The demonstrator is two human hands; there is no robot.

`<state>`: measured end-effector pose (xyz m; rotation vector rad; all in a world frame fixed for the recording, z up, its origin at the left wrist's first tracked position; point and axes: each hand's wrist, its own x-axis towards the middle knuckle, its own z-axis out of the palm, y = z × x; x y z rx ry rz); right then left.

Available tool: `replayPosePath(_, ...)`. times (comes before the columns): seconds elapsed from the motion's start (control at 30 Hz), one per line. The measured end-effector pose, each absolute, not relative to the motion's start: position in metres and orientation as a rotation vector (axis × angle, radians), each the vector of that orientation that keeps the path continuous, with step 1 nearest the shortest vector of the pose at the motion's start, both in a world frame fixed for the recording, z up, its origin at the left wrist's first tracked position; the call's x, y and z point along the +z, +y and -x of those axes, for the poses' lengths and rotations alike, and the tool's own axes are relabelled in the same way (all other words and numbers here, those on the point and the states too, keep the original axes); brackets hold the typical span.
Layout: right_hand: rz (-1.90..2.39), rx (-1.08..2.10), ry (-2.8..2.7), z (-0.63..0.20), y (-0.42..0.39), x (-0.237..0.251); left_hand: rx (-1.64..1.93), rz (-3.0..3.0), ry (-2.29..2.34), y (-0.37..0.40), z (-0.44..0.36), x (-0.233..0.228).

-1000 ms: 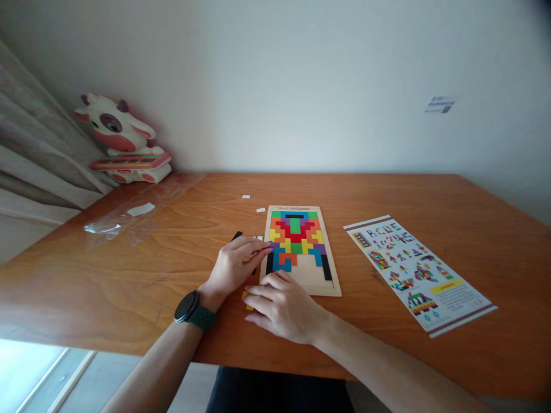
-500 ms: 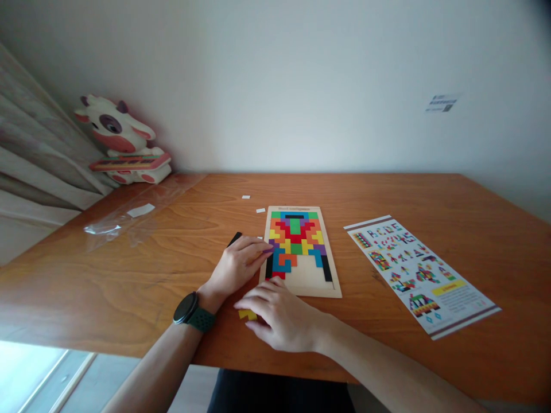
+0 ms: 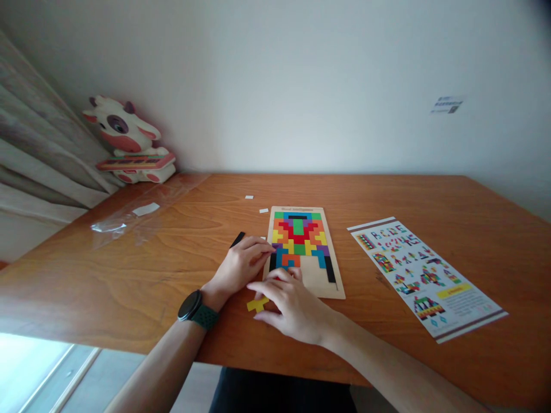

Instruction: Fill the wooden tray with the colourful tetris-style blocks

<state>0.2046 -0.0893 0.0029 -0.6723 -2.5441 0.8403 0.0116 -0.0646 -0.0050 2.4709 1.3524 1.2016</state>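
A wooden puzzle board [image 3: 338, 291] lies on the table, filled with coloured block pieces except for a bare patch at its lower middle and right. My left hand [image 3: 241, 264], with a watch on the wrist, rests at the board's left edge; its fingers are stretched out, the tips by a purple piece. My right hand [image 3: 295, 304] is over the board's lower left corner. Between its thumb and fingers is a yellow puzzle piece [image 3: 257, 304], just off the board near the corner. A loose black bar piece [image 3: 237, 238] lies beyond my left hand.
A printed pattern sheet [image 3: 424, 275] lies right of the board. Small white paper bits [image 3: 264, 211] are scattered behind and left of it. Clear plastic wrapping [image 3: 124, 226] spreads at the left, before a cow toy keyboard [image 3: 133, 143]. The table's near edge is close to my forearms.
My right hand has moved slightly up and right with the yellow puzzle piece, which now shows more between the fingers. My left hand stays at the board's edge. The view has shifted slightly.
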Motion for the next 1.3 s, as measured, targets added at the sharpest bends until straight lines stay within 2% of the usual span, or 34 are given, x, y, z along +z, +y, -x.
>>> replayPosePath(0.2, 0.715, 1.056, -2.479, -0.207, -0.088, 0.007, 1.135, -2.508, 1.378, -0.063, -0.009, -0.006)
replayPosePath(0.5, 0.589, 1.079, -2.334, -0.210, -0.078, 0.008, 1.173, -2.420, 1.448, -0.064, -0.006, -0.007)
replayPosePath(0.67, 0.817, 1.303, -1.912, -0.227, -0.047, 0.006, 1.154, -2.424, 1.438, -0.064, -0.005, -0.007)
replayPosePath(0.97, 0.959, 1.510, -1.714, -0.247, -0.019, -0.002, 1.073, -2.536, 1.366, -0.065, -0.007, -0.005)
replayPosePath(1.3, 1.176, 1.505, -1.705, -0.256, -0.021, 0.016, 1.067, -2.558, 1.325, -0.066, -0.009, -0.001)
